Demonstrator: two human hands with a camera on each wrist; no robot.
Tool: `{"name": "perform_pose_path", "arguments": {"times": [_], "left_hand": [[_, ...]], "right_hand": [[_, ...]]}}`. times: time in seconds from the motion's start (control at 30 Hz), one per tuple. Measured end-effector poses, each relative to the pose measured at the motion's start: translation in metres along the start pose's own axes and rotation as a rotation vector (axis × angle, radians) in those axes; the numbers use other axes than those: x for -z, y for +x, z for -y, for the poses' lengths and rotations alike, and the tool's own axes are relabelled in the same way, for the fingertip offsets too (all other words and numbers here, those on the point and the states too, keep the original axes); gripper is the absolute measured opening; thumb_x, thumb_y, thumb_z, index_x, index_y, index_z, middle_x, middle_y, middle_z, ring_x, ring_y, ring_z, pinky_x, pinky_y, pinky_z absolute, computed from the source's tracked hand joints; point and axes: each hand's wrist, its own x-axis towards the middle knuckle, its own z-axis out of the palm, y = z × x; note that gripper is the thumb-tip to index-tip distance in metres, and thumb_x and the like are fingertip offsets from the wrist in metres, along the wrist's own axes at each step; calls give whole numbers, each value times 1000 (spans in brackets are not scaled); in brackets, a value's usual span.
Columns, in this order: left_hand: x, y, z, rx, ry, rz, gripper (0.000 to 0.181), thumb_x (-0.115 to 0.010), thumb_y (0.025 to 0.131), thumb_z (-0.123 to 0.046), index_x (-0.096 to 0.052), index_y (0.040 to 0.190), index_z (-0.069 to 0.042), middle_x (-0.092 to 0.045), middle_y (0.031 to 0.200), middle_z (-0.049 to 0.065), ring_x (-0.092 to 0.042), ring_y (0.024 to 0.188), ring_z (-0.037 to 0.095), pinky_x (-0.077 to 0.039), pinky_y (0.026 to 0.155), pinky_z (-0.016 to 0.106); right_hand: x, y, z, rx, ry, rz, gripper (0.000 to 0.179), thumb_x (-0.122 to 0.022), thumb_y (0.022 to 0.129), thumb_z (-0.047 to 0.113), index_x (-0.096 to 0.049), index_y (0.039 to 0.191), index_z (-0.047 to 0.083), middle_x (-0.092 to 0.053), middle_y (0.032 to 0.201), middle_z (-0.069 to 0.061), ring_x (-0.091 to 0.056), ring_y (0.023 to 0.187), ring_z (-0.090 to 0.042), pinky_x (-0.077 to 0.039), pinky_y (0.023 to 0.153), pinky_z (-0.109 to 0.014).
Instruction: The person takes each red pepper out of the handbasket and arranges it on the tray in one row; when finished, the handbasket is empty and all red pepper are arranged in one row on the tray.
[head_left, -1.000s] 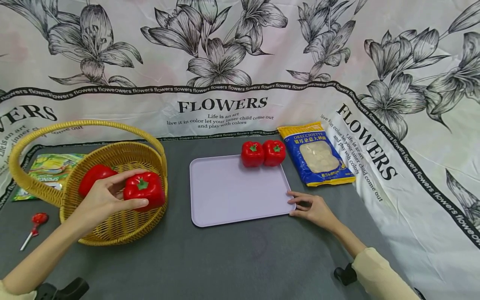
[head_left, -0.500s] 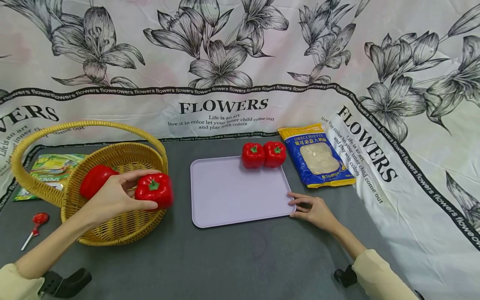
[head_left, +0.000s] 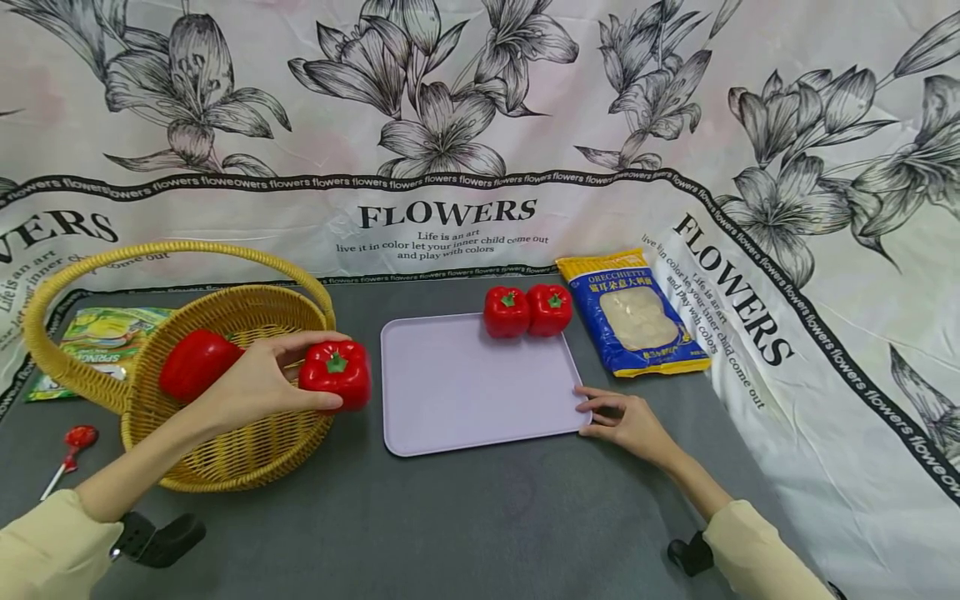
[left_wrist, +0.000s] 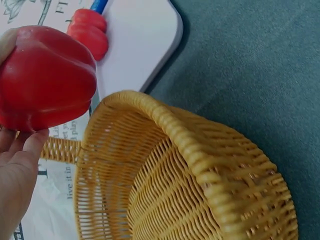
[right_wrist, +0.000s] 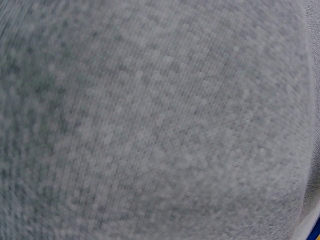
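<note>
My left hand (head_left: 258, 379) holds a red bell pepper (head_left: 336, 375) between its thumb and fingers, just past the right rim of the yellow wicker basket (head_left: 225, 475). In the left wrist view the same bell pepper (left_wrist: 47, 80) is above the basket's edge. Another red pepper (head_left: 198, 365) lies inside the basket, to the left. My right hand (head_left: 626, 425) grips the lilac tray (head_left: 472, 383) at its near right corner, thumb and fingertips on the rim. Two more red peppers (head_left: 527, 311) sit side by side at the tray's far right corner.
A blue and yellow orecchiette bag (head_left: 637, 317) lies right of the tray. Behind the basket is a green packet (head_left: 105, 337); a red lollipop (head_left: 78, 437) lies at its left. The basket's tall handle (head_left: 180, 247) arches up. The right wrist view is filled by blurred grey cloth (right_wrist: 160, 120).
My left hand has carried the pepper rightward, from over the basket to beyond its right rim, towards the tray. The right hand and the tray have stayed put.
</note>
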Motion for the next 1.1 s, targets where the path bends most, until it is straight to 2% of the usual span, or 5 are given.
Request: {"name": "perform_pose_path", "arguments": {"times": [0.23,0.57,0.73,0.87,1.1], "left_hand": [[-7,9,-5,-40,-15,20,67,-82,75,-21,-53,135,-12,-53,128,17,-49,115,36,-57,74,37],[-19,28,-8,-54,-56,41,66,-82,75,-19,-54,134,-10,-55,128,16,-51,114,35,-57,78,39],[-23,39,-8,-63,-50,40,66,-83,74,-20,-55,133,-10,-56,127,15,-51,115,34,-56,80,40],[-25,46,-10,-63,-47,37,66,-83,74,-20,-54,133,-10,-56,127,15,-50,115,35,-56,78,41],[-31,56,-18,-12,-31,23,66,-83,74,-22,-54,132,-12,-55,128,14,-50,116,34,-56,79,41]], "right_hand": [[0,0,1,-2,2,0,29,-78,80,11,-71,107,3,-55,134,-15,-51,123,-33,-50,87,-22],[-1,1,4,-4,-6,1,29,-77,79,3,-70,107,-2,-55,133,-20,-50,122,-37,-50,86,-22],[0,1,1,5,-14,5,29,-78,80,8,-71,107,1,-56,133,-17,-51,122,-35,-49,86,-19],[2,3,0,18,-71,22,29,-78,80,15,-72,106,6,-58,132,-13,-55,119,-31,-50,85,-18],[7,7,4,45,-174,47,28,-81,77,16,-74,102,7,-61,128,-12,-56,118,-30,-52,84,-22]]}}
